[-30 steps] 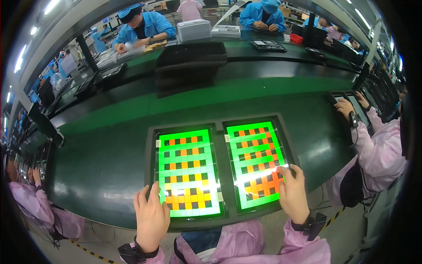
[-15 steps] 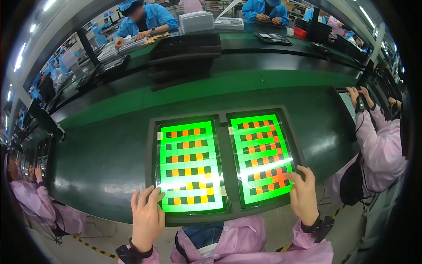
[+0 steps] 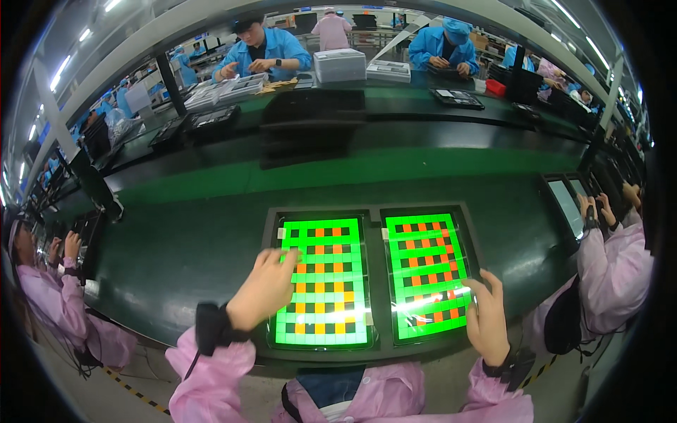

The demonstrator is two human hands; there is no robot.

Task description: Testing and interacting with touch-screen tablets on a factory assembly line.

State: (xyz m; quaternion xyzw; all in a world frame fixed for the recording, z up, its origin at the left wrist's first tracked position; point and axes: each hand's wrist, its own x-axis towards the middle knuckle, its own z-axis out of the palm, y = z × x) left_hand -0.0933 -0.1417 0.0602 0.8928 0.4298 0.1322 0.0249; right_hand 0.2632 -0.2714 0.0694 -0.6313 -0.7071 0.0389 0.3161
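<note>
Two tablets lie side by side in a dark tray [image 3: 376, 282]. Each screen shows a checkered grid of green, black and orange cells. Over the left tablet [image 3: 328, 338] my left hand [image 3: 262, 290] reaches across its left edge, index finger out at the upper left cells; whether it touches the glass I cannot tell. Its other fingers are bent and apart, with nothing in them. My right hand [image 3: 488, 321] is at the right edge of the right tablet [image 3: 423, 278], fingers apart and empty, one fingertip at the screen's border. Dark bands circle both wrists.
The tray rests on a dark green workbench [image 3: 176, 247]. Beyond a raised ledge, people in blue work near a stack of white trays [image 3: 340, 65] and a red bin [image 3: 496, 87]. People in pink sit to either side, the right one handling a tablet [image 3: 566, 206].
My left hand has moved from the left tablet's lower left corner up and over its screen. Green has replaced some orange cells at the right grid's lower right. The whole view has shifted.
</note>
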